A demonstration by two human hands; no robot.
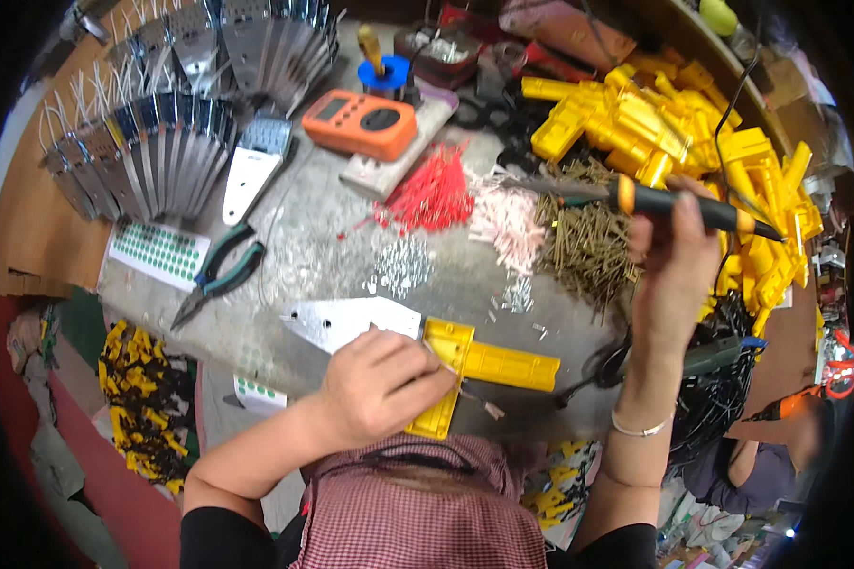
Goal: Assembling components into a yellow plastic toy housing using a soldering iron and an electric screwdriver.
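Observation:
My left hand is closed, its curled fingers gripping the crosspiece of a yellow plastic housing at the bench's front edge. Part of the housing is hidden under the hand. Against its left side lies a pointed silver metal plate with holes. A short wire end sticks out beside the housing. Raised at the right, my right hand is wrapped round a long tool with a black and orange handle. Its grey metal shaft points left over the loose wires; the exact kind of tool is unclear.
Piles of red wires, pink wires, brown pins and small metal parts cover mid-bench. Pliers and an orange multimeter lie left. Yellow housings heap at right; fanned metal plates stand far left.

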